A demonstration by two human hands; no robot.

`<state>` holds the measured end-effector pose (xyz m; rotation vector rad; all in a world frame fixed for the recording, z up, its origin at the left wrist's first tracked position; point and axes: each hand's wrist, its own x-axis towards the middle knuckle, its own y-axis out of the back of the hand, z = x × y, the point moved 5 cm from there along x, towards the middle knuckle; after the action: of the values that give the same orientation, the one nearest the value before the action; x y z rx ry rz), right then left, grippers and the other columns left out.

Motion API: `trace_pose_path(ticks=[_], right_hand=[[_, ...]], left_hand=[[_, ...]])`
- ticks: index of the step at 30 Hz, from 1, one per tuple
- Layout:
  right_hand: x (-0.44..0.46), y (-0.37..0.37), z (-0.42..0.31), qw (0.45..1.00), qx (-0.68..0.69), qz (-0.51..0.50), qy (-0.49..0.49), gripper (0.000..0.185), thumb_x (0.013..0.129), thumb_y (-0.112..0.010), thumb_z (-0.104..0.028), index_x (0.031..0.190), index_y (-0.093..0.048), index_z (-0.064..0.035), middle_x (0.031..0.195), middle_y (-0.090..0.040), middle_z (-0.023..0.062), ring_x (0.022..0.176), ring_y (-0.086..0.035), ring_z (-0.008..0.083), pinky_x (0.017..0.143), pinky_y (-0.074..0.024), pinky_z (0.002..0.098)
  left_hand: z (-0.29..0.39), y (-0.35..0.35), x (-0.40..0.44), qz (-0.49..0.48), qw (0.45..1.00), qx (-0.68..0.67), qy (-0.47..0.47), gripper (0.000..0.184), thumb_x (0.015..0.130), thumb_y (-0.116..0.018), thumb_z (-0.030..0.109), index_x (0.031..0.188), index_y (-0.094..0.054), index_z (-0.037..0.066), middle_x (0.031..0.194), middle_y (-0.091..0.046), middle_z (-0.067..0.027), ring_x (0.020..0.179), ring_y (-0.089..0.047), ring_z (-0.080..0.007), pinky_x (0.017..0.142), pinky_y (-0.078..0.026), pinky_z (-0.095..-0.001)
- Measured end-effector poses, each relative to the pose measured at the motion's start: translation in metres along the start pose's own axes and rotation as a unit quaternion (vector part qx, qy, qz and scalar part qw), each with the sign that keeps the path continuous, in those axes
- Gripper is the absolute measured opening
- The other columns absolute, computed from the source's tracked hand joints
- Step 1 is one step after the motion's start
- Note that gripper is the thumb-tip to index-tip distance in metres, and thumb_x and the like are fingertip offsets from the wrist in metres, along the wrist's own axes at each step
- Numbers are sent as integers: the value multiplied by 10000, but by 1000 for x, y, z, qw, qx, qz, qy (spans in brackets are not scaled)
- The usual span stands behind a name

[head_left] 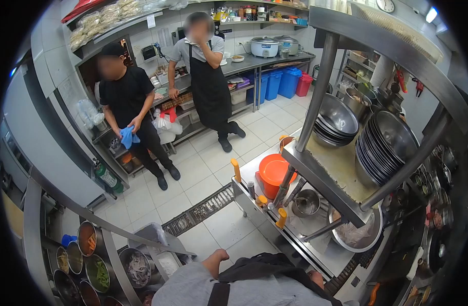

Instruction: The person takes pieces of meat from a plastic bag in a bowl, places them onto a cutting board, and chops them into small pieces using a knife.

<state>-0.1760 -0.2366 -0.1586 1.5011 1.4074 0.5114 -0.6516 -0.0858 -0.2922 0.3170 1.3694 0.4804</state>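
Observation:
At the bottom, past the grey sleeve, a short stretch of my left hand and forearm (215, 261) shows beside the black apron (267, 265). Its fingers cannot be made out, and I see nothing held. Only a small part of my right hand (316, 279) appears at the apron's other side, near the front of the steel worktable (341, 260); its fingers are hidden. Closest to the left hand is a clear plastic bin (155, 234). On the worktable are an orange-red bucket (276, 171), a steel pot (306, 203) and a large steel bowl (369, 239) with plastic in it.
Two people stand across the aisle; one holds a blue cloth (128, 136). Stacked steel bowls (387, 145) sit on the raised shelf (328, 166). Food containers (97, 273) stand at lower left. A floor drain grate (199, 209) crosses the tiles. Yellow-orange handles (281, 218) stick up at the worktable's edge.

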Motion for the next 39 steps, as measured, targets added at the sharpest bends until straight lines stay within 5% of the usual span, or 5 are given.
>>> trace_pose_path(ticks=[39], right_hand=[[4, -11, 0, 1000, 2, 2, -13, 210, 775, -592, -203, 801, -730, -47, 817, -675, 226, 804, -658, 395, 778, -518, 467]], left_hand=[[-13, 5, 3, -11, 1000, 6, -7, 366, 729, -527, 236, 965, -731, 44, 1065, -685, -198, 996, -661, -326, 853, -520, -395]])
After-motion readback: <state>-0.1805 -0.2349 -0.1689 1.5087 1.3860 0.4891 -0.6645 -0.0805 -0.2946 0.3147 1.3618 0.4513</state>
